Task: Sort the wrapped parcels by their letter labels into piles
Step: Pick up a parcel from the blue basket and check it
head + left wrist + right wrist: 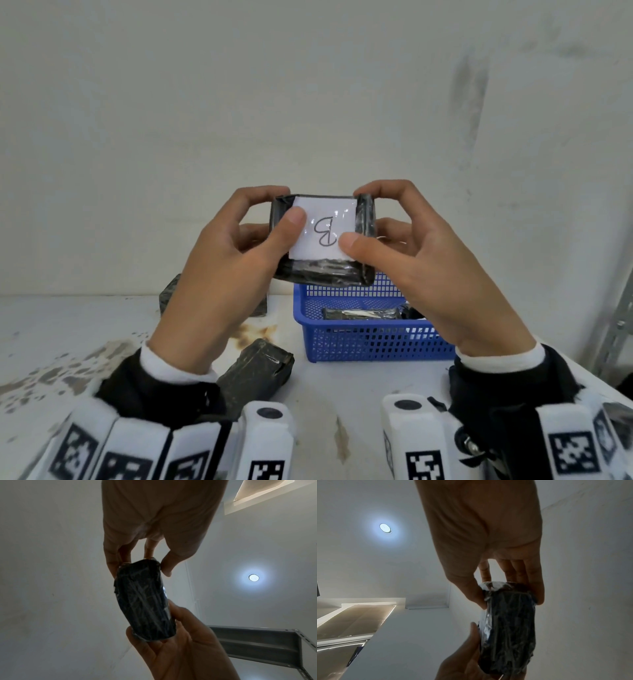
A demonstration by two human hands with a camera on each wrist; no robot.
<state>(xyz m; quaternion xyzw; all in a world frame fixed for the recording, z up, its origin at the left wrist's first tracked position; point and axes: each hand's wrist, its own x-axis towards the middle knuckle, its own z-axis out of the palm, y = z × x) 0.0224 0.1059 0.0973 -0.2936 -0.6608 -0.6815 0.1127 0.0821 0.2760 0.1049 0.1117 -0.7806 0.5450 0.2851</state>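
Both hands [226, 270] grip parcel [325, 270], label [322, 228] up (B sideways)

White table [342, 387], paint worn with a rust stain [255, 333], stands against a scuffed white wall [308, 102]; grey metal shelf upright [616, 329] at right, round ceiling light [253, 577] lit overhead, metal shelf [257, 642] above.
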